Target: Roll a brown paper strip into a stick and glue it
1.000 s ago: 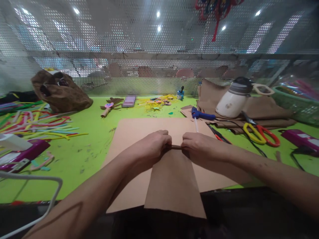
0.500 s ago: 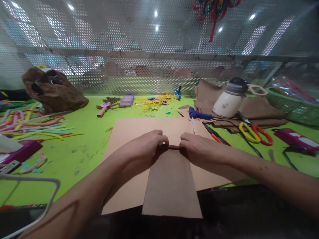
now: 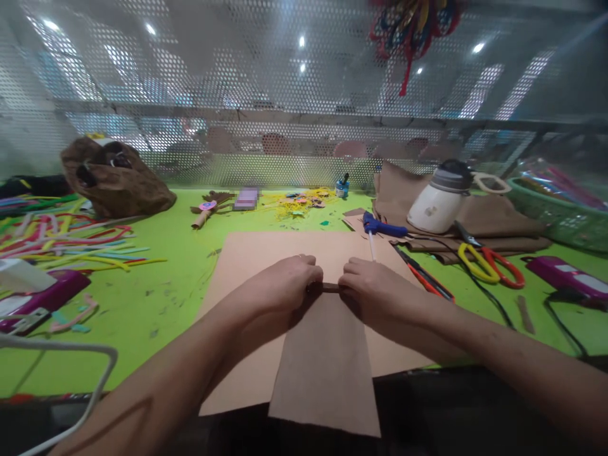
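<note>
Both hands work at the far edge of a brown paper strip (image 3: 327, 367), which shows a narrow dark rolled or folded edge between them. My left hand (image 3: 294, 275) has its fingers curled closed on the left end of that edge. Closed on the right end is my right hand (image 3: 368, 278), fingertips pressed down. The strip runs toward me and its near end hangs past the table edge. Under it lies a larger brown paper sheet (image 3: 256, 253), flat on the green table. My fingers partly hide the rolled edge.
A blue glue gun (image 3: 382, 227) and a red-black cutter (image 3: 427, 278) lie right of the sheet, with scissors (image 3: 479, 263), a white bottle (image 3: 437, 199) and a green basket (image 3: 555, 209) beyond. Colourful strips (image 3: 71, 234) and a brown bag (image 3: 118, 180) are left.
The hands have come slightly closer together, still on the strip's far edge. The strip's near end has shifted slightly. The whole view has tilted a little.
</note>
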`<state>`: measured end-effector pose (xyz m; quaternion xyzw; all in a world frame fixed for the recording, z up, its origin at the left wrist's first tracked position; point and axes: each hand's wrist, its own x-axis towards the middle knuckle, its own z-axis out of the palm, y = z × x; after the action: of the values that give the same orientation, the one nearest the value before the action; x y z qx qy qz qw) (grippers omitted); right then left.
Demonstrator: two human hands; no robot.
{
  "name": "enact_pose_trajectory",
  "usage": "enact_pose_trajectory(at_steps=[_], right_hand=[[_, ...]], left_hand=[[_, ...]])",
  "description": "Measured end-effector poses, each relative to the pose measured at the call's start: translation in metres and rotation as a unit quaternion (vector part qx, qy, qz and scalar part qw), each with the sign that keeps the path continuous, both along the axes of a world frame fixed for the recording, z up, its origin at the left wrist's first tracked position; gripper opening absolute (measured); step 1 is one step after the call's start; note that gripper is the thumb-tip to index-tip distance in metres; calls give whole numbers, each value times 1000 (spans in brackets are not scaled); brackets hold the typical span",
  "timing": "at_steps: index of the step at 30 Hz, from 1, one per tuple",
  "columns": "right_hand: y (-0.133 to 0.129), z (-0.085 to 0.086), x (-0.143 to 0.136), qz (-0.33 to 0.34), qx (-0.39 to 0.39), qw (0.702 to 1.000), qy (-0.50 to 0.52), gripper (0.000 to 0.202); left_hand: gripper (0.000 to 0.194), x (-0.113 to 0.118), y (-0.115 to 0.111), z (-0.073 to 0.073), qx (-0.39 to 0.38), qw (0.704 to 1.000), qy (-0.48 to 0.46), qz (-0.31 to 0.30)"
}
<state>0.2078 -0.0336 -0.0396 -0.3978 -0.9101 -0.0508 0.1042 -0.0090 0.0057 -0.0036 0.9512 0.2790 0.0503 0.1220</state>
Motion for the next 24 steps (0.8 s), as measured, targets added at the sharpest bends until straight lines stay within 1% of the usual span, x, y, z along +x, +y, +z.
enact_pose_trajectory(at_steps=[3,5,7,9,10,14,19,24], right_hand=[[5,-3,-3,41,50,998,10,17],[7,0,-5,66,77,995,16,18],[8,4,-8,79,108,991,22,21],[8,7,-13,88,128,987,33,22],[8,8,-15,90,133,986,43,22],[4,10,-21,91,130,984,84,18],[0,9,-20,69,133,984,96,18],[3,1,-22,53,151,981,110,21]], left_hand=[[20,-3,6,3,-21,999,-14,20],[19,-4,12,4,-62,996,-38,50],[26,-6,16,4,-116,988,-66,73],[35,-7,20,3,-157,981,-81,80],[36,-8,21,3,-170,979,-80,80],[38,-13,22,3,-228,968,-64,82],[34,-12,20,-3,-289,948,-118,55],[31,-5,19,-12,-312,937,-128,93]])
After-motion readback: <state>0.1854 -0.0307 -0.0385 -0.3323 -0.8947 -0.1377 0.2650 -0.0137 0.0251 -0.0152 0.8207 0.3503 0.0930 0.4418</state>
